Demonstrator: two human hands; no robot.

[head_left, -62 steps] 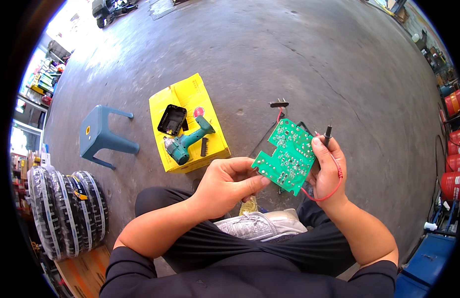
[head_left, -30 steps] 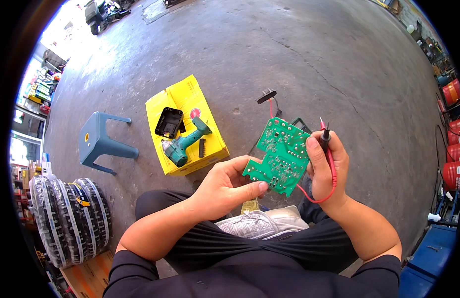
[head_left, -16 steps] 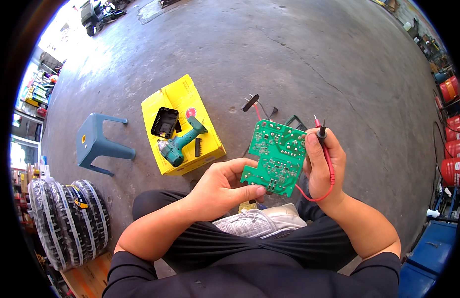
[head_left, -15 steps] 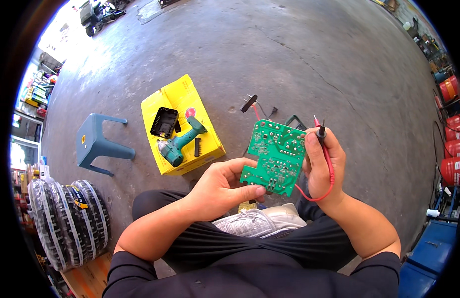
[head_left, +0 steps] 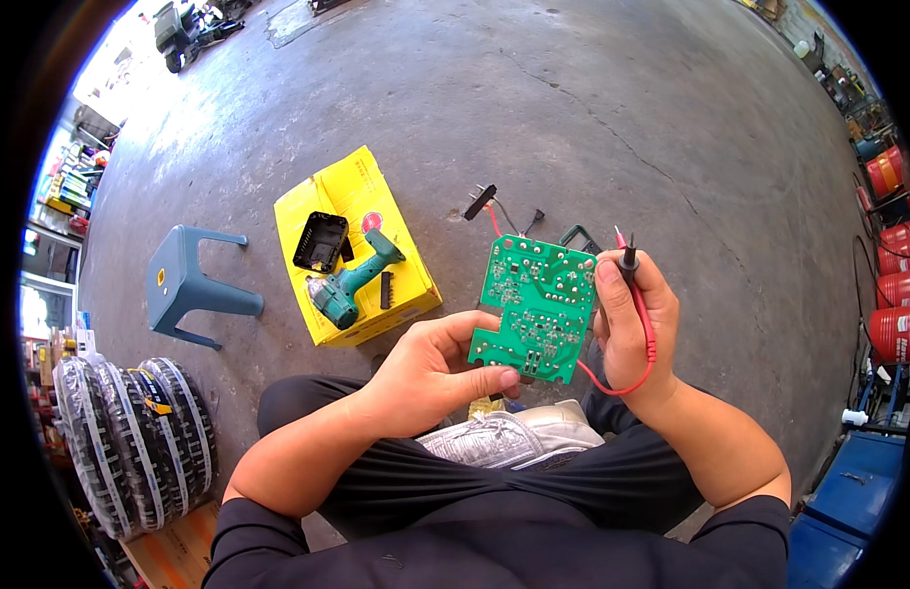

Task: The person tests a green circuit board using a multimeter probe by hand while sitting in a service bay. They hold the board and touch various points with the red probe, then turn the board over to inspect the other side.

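Note:
A green circuit board (head_left: 539, 306) is held up over my lap, its soldered side facing me. My left hand (head_left: 437, 371) pinches its lower left corner, thumb on the face and fingers behind. At the board's right edge, my right hand (head_left: 640, 329) is closed around a red test probe (head_left: 643, 319) and a black test probe (head_left: 629, 257), their metal tips pointing up and away. A red lead loops from the red probe's lower end toward the underside of the board. From the board's far edge, red and black wires run to a black connector piece (head_left: 481, 202).
A yellow box (head_left: 401, 270) on the floor carries a teal cordless power tool (head_left: 355, 280) and an open black casing (head_left: 321, 241). Left of it stands a blue stool (head_left: 185, 280). Wrapped tyres (head_left: 131, 442) lie lower left; red drums (head_left: 893, 290) and blue cabinets (head_left: 857, 481) line the right.
The whole view has shifted slightly. The board and both hands sit a touch further left in the picture, with both grips unchanged.

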